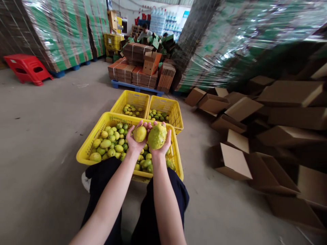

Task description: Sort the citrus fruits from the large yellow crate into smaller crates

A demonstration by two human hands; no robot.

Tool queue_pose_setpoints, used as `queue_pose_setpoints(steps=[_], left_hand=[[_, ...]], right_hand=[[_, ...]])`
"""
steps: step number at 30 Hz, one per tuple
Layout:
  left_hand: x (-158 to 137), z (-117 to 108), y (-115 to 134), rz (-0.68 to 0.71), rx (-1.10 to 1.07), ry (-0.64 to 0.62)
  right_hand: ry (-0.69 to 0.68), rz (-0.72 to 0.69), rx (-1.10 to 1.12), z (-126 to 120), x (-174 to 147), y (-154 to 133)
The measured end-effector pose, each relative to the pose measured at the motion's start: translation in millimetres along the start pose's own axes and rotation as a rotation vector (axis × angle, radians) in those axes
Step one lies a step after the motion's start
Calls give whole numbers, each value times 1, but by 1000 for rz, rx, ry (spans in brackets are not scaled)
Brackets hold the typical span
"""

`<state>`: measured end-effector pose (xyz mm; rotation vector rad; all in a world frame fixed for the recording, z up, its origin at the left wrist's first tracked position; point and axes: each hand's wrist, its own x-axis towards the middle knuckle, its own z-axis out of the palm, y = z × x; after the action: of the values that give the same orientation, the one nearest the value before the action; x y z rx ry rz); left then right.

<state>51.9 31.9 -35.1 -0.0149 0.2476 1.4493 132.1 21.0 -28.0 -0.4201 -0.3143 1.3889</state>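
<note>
Both my hands are held palm up over a large yellow crate [84, 149] full of yellow and green lemons [119, 148]. My left hand [134, 143] cups a smooth yellow-green lemon [140, 134]. Resting in my right hand [165, 147] is a bigger, knobbly green-yellow lemon [156, 136] with a bumpy skin. The hands are side by side, with their fingertips close together at the far side of the fruit. Part of the crate's contents lies hidden under my hands and forearms.
Two smaller yellow crates [176, 114] with some lemons stand just beyond. Empty cardboard boxes [235, 163] lie heaped at the right. Flattened cartons [135, 54] sit on a blue pallet [138, 87]. A red stool [28, 68] is at left; a person [145, 33] is at the back.
</note>
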Motion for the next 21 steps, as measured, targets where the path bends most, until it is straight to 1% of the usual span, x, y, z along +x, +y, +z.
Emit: queue_pose_setpoints(steps=[3, 6, 7, 9, 11, 12, 13, 14, 16, 17, 18, 19, 20, 21], left_hand=[[-2, 1, 0, 8, -38, 14], [-1, 3, 7, -29, -65, 82], [1, 4, 10, -40, -51, 135], [3, 2, 19, -41, 7, 279], [1, -6, 26, -68, 118, 425], [-3, -13, 27, -115, 182, 464], [-10, -23, 28, -208, 295, 489], [-20, -34, 27, -344, 422, 470], [-49, -62, 24, -551, 575, 456], [-66, -77, 23, -672, 721, 394], [-84, -90, 22, -722, 860, 326], [-100, -102, 22, -696, 983, 247], [-115, -111, 24, -610, 1095, 155], [-125, -116, 26, -472, 1191, 57]], right_hand=[[29, 11, 18, 0, -2, 2], [32, 28, 114, -1, -5, -9], [37, 28, 141, -2, -6, -17], [71, 19, 175, -6, -8, -38], [127, 1, 192, -13, -11, -63], [155, -11, 194, -18, -13, -75], [181, -22, 189, -23, -15, -86], [204, -35, 179, -29, -17, -96], [257, -52, 149, -42, -21, -111], [284, -54, 129, -48, -24, -116], [309, -50, 105, -55, -26, -120], [327, -45, 78, -62, -27, -123], [338, -39, 49, -69, -29, -126], [341, -34, 21, -75, -31, -127]])
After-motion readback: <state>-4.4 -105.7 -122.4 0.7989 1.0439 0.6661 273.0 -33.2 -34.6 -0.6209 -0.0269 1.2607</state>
